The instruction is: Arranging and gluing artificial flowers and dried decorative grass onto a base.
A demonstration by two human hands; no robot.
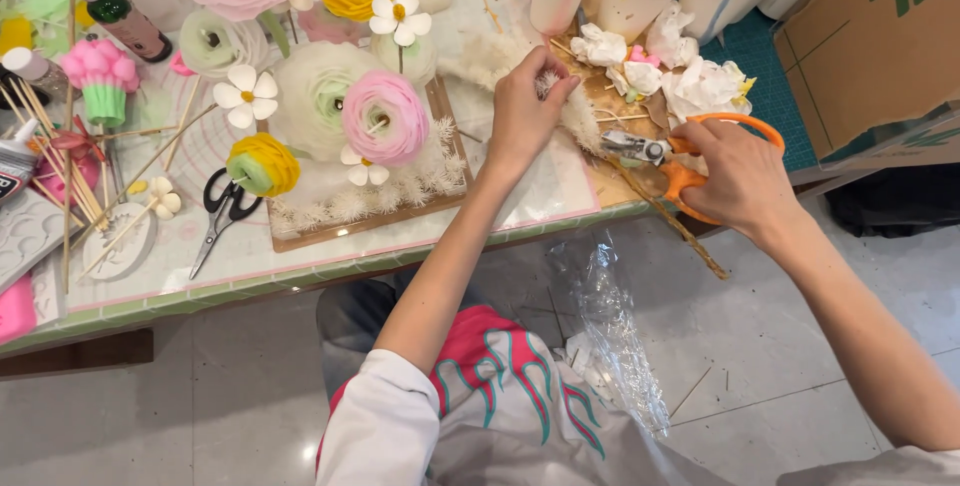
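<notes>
Craft table | left hand (522,116) pinches fluffy dried grass plume (570,111) near its tip | right hand (735,178) closed through orange-handled scissors (660,161), blades pointing left at the stem, which slants down-right over the table edge (400,266)

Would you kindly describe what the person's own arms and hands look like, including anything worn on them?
Both forearms are bare. The left hand and right hand wear no gloves, and no rings or watch can be made out. A white sleeve is pushed up above the left elbow; a pale sleeve edge shows at the right.
</notes>
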